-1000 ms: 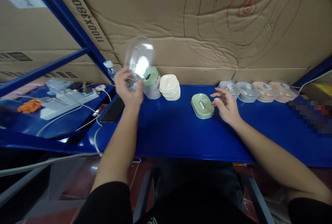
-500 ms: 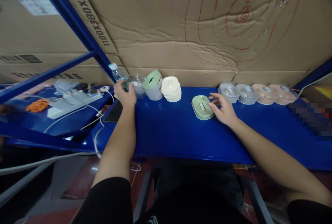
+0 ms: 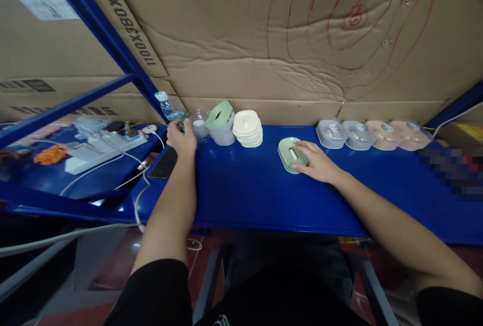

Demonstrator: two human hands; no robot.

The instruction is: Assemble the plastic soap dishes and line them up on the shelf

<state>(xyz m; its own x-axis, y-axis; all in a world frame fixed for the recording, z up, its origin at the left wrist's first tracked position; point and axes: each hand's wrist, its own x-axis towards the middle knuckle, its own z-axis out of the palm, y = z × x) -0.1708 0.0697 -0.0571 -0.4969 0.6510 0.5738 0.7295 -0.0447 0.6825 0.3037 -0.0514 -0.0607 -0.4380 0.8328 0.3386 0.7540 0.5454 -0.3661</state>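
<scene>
My left hand (image 3: 181, 137) reaches to the back left of the blue shelf (image 3: 245, 195) and grips a clear plastic dome cover (image 3: 198, 124) that rests on the shelf beside a tilted green and white stack of dishes (image 3: 221, 122). My right hand (image 3: 316, 161) lies on a single green oval dish (image 3: 289, 154) in the middle of the shelf, its fingers resting on the dish's right side. A stack of cream dishes (image 3: 247, 128) stands between the two hands, against the cardboard wall.
Several lidded grey and pink dishes (image 3: 372, 134) line the back right. A water bottle (image 3: 168, 107), a black phone (image 3: 163, 163), a white power strip (image 3: 105, 145) with cables and an orange object (image 3: 47, 154) sit at the left. A cardboard wall (image 3: 302, 44) closes the back.
My left hand has brought the clear cover down from the air onto the shelf at the back left. My right hand has moved left onto the green dish.
</scene>
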